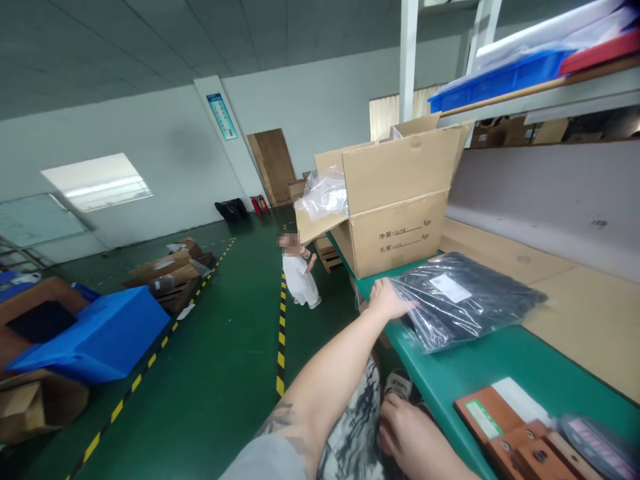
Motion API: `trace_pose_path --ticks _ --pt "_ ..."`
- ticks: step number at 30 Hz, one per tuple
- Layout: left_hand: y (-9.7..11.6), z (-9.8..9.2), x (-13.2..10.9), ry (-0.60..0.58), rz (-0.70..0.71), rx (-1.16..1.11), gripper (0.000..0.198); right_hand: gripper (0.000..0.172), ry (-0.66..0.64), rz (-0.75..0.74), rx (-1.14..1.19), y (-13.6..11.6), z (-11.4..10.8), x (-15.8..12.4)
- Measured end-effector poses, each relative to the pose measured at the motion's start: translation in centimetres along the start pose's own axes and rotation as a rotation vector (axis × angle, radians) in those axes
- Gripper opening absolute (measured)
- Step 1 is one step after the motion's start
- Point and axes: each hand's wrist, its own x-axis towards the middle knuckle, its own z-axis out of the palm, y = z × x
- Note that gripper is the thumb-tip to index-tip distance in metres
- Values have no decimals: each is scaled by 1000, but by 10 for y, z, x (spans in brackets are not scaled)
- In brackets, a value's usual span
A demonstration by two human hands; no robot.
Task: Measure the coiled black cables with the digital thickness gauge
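My left hand [390, 300] reaches over the edge of the green table and pinches the near left edge of a clear plastic bag [480, 300]. Inside the bag lies something black and flat, and a white label [451, 288] shows on top. Low beside my knee, my right hand [406, 427] is away from the bag, its fingers curled in. Its fingertips are hidden, so whatever they hold, if anything, does not show. Behind the bag stands an open cardboard box [400, 233] with clear plastic spilling over its flap.
Brown blocks [520, 433] and a grey oval object [595, 443] occupy the table's near end. Flat cardboard [595, 313] lies along the wall side. A person in white [299, 277] stands in the aisle. Blue-covered goods [100, 340] and cartons line the left floor.
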Motion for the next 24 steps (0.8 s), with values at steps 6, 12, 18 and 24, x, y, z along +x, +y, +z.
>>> trace_pose_path --ticks 6,12,18,24 --pt "6 -3 -13 102 25 -30 75 21 -11 41 -25 0 1 -2" --pt "-2 1 -31 292 137 -45 75 22 -1 55 -29 2 3 2" --pt "-19 14 -25 306 47 -120 78 22 37 25 40 1 5 5" --pt "-24 19 -16 244 18 -205 85 28 560 -59 97 -2 -13 29"
